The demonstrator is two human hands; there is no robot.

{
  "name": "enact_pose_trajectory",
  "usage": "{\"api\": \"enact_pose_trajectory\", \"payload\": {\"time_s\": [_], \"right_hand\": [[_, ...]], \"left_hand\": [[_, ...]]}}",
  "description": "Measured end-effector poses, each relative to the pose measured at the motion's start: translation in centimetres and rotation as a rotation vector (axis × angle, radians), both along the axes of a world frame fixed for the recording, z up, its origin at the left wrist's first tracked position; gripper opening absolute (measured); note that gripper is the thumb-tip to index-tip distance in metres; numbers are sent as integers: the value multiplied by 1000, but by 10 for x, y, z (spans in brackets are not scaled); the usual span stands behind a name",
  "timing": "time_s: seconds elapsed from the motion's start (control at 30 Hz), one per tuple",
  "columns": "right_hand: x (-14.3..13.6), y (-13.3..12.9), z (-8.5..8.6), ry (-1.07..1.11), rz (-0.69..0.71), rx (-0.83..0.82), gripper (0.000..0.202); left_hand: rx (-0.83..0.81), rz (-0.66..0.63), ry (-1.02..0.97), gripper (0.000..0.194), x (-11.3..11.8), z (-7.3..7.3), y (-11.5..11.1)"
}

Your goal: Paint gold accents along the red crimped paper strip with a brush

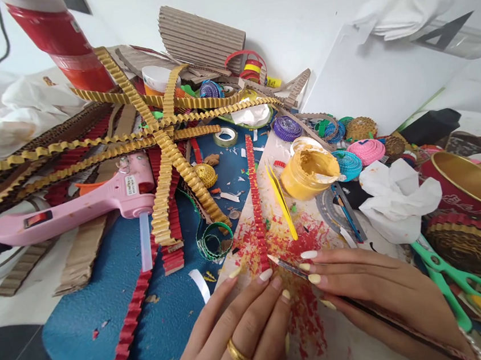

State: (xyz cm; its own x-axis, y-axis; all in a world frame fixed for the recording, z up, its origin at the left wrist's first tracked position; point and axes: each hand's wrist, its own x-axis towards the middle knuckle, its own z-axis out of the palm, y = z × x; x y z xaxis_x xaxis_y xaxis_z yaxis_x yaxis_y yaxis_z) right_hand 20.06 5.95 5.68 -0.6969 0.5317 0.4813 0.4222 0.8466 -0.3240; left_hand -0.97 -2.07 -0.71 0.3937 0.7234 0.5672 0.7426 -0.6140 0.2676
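A narrow red corrugated cardboard strip (256,201) lies straight on a paint-spattered pale board (248,253). The fingertips of my left hand (243,328) press on its near end, bent and close together; the part of the strip under them is hidden. My right hand (376,286) pinches a dark pencil (290,267) between thumb and fingers, its pale pointed tip beside the strip. Yellow tweezers (281,201) lie to the right of the strip. Just behind them stands an uncapped jar of ochre paint (308,170).
Yellow corrugated strips (177,152) cross a pink glue gun's (83,202) surroundings at left. Coiled paper discs (366,151), crumpled tissue (397,200), green-handled scissors (470,282) and a red-and-gold bowl (455,180) crowd the right. A red paint bottle (58,39) stands at back left.
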Motion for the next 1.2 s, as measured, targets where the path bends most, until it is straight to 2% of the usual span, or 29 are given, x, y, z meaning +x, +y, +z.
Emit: {"api": "enact_pose_trajectory", "payload": {"time_s": [0.77, 1.2], "right_hand": [[1, 0, 1, -4, 19, -38, 19], [1, 1, 0, -5, 16, -22, 21]], "left_hand": [[-10, 30, -38, 37, 1, 2, -1], [21, -5, 31, 37, -2, 4, 3]]}}
